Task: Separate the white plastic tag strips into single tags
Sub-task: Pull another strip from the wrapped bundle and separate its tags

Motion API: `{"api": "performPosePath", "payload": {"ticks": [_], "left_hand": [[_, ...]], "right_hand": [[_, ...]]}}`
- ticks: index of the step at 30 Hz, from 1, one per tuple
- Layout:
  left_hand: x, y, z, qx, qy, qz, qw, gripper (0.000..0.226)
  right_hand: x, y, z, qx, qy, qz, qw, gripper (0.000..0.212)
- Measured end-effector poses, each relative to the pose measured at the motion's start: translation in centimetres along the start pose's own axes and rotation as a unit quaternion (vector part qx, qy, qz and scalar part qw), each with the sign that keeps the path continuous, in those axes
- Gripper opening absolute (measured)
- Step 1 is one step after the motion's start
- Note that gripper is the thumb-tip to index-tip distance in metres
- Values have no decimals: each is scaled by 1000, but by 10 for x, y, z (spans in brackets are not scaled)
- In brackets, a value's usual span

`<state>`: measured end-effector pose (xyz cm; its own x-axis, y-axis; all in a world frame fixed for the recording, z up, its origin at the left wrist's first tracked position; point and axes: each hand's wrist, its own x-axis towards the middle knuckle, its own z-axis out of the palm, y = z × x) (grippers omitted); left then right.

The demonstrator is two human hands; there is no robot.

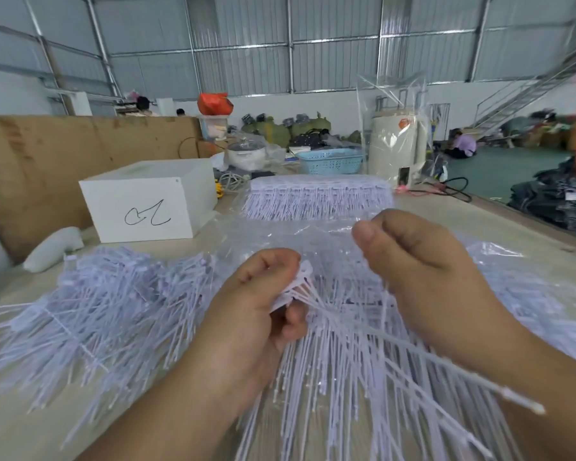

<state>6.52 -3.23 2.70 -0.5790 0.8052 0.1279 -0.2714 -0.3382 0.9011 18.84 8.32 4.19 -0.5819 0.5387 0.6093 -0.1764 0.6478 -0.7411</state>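
My left hand grips the head end of a white plastic tag strip, whose thin stems fan out down and to the right. A little above and to the right, my right hand has its fingers curled and pinches a thin tag stem that hangs below it. A heap of loose white tags lies to the left on the table. More strips spread under and between my hands. A neat stack of unseparated strips lies farther back.
A white box with a scribble stands at the back left, beside a brown cardboard wall. Clear plastic bags lie under the strips. A blue basket, a pot and a white cylinder stand behind.
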Motion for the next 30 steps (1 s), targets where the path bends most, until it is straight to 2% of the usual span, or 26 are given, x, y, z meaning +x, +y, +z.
{"api": "performPosePath", "payload": {"ticks": [1,3,5,7,10,14,18,21,23,25,28,30], "left_hand": [[-1,1,-1,25,-7,3,1000,7],[-2,0,1,102,-36,18,994,7],[-4,-3,1,144,-63,25,987,21],[-5,-4,0,145,-81,16,986,18],[-7,0,-2,127,-112,-37,985,22],[-5,4,-5,102,-132,-99,981,15],[-3,7,-8,120,-100,-85,984,18],[0,9,-11,140,-67,-52,987,9],[0,8,-12,182,-75,-35,980,14],[-2,7,-10,201,-84,-23,976,3],[-2,7,-8,186,-65,2,980,5],[-1,6,-4,123,-43,10,991,7]], "right_hand": [[-2,1,-1,28,-59,13,998,35],[-6,4,2,10,-166,21,986,29],[-6,6,6,-45,-224,4,973,43],[-7,8,7,-79,-249,-12,965,52],[-8,10,8,-108,-268,-20,957,51],[-9,11,7,-100,-301,-8,948,58],[-2,9,-7,-75,-295,36,952,61],[4,10,-18,-116,-301,54,945,27],[4,10,-18,-140,-313,61,938,36],[3,9,-15,-136,-306,63,940,38],[2,6,-10,-100,-254,42,961,38],[0,3,0,-83,-178,18,980,40]]}}
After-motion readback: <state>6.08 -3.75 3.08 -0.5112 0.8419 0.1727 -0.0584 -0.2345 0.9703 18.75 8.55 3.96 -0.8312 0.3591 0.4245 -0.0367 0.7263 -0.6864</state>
